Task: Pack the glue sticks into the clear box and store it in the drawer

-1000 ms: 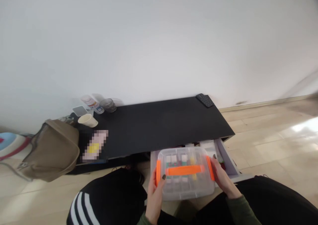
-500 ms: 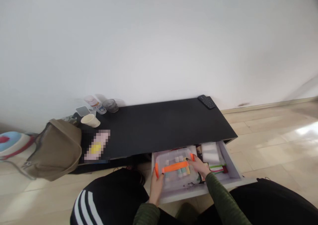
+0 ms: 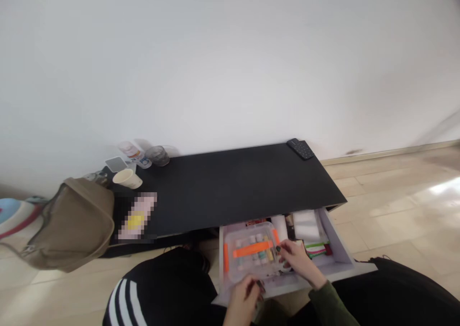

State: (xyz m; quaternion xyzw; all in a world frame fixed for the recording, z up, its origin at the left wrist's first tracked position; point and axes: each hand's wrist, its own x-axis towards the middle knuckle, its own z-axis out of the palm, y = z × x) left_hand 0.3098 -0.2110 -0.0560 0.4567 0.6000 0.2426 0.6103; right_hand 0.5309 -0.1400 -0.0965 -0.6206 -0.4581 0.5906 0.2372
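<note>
A clear plastic box [image 3: 247, 268] with an orange handle [image 3: 253, 249] and orange side clips lies in the left part of the pulled-out drawer [image 3: 339, 249]. Small bottles show through its lid. My right hand [image 3: 298, 261] is beside the box's right edge, fingers loosely bent and apart, with nothing visible in them. At the drawer's front edge, my left hand [image 3: 246, 295] hovers with loosely curled fingers and holds nothing that I can see. Whether it touches the drawer front is unclear.
The drawer also holds a white packet [image 3: 306, 226] and green and red items. On the black tabletop [image 3: 233, 182] are a keyboard [image 3: 301, 148], paper cup [image 3: 127, 178], dark glass [image 3: 158, 156], spray can [image 3: 134, 154] and brown bag [image 3: 79, 225]. My knees flank the drawer.
Both hands have let go of the box, which now sits in the drawer. The left hand has moved down and right to the drawer front; the right hand has shifted slightly right and down.
</note>
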